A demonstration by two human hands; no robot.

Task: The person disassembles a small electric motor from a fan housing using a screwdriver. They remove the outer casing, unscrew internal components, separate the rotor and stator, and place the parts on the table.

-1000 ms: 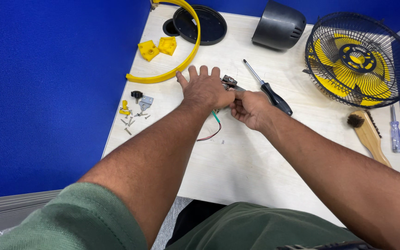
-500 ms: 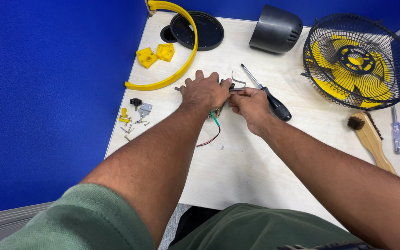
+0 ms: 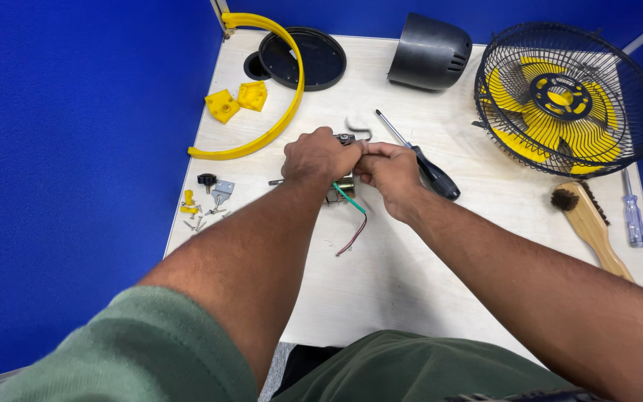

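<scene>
— Blue walls close in a pale wooden table (image 3: 411, 283). What sits between the hands?

— 1 small metal motor part (image 3: 344, 186), near the middle of the table. The left hand (image 3: 320, 155) is curled over its left and top side, fingers closed around it. The right hand (image 3: 388, 170) meets it from the right, fingertips pinched on the part's upper end. The 2 hands touch each other there.

— Any wires?

— Yes, 1 green wire (image 3: 348, 198) runs out from under the part, and thin red and dark leads (image 3: 351, 240) trail toward the near edge.

— What lies close by?

— Just beside the right hand, a black-handled screwdriver (image 3: 426, 164) lies slanted, tip pointing away. Left of the left hand sit a heap of small screws and clips (image 3: 206, 205) and a black knob (image 3: 206, 179).

— And farther off?

— A yellow curved bracket (image 3: 280, 104) arcs around a black round disc (image 3: 303, 58), with 2 yellow blocks (image 3: 237, 100) beside it. A dark motor housing (image 3: 429, 53) lies on its side at the far edge. To the right stands a black wire fan cage (image 3: 634, 112) with yellow blades (image 3: 597, 145) inside. Near it lie a wooden brush (image 3: 593, 227) and a small clear-handled screwdriver (image 3: 632, 212).
</scene>
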